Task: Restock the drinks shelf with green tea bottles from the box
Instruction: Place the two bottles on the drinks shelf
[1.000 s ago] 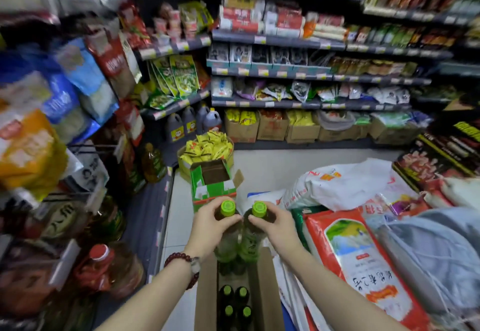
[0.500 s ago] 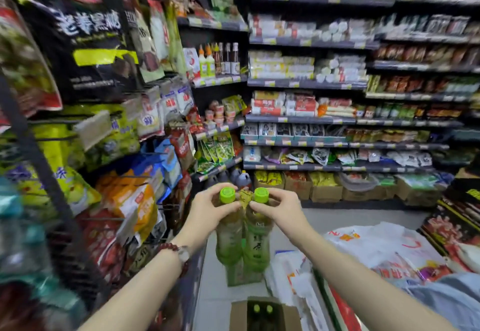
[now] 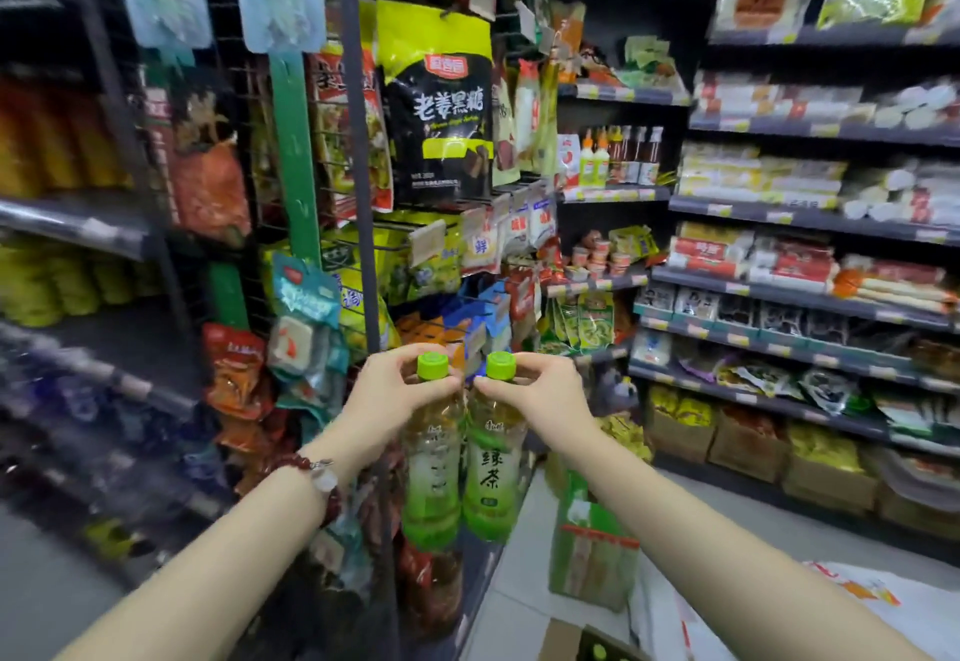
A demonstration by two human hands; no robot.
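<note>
I've got the left hand point(image 3: 387, 395) pinching the neck of one green tea bottle point(image 3: 432, 473) just under its cap, fingers curled round it; right hand point(image 3: 540, 393) same grip on the 2nd bottle point(image 3: 492, 473). Both hang upright, side by side & touching, chest-high in front of the snack rack point(image 3: 358, 245). Box point(image 3: 566, 642) sits open on the floor below, btm edge of view.

One wide-angle view, worn on the person's head, looks forward and slightly down along a shop aisle. Both forearms reach in from the bottom edge, close to the lens. A hanging rack point(image 3: 358, 193) stands near on the left; shelves point(image 3: 810, 216) curve away on the right.
</note>
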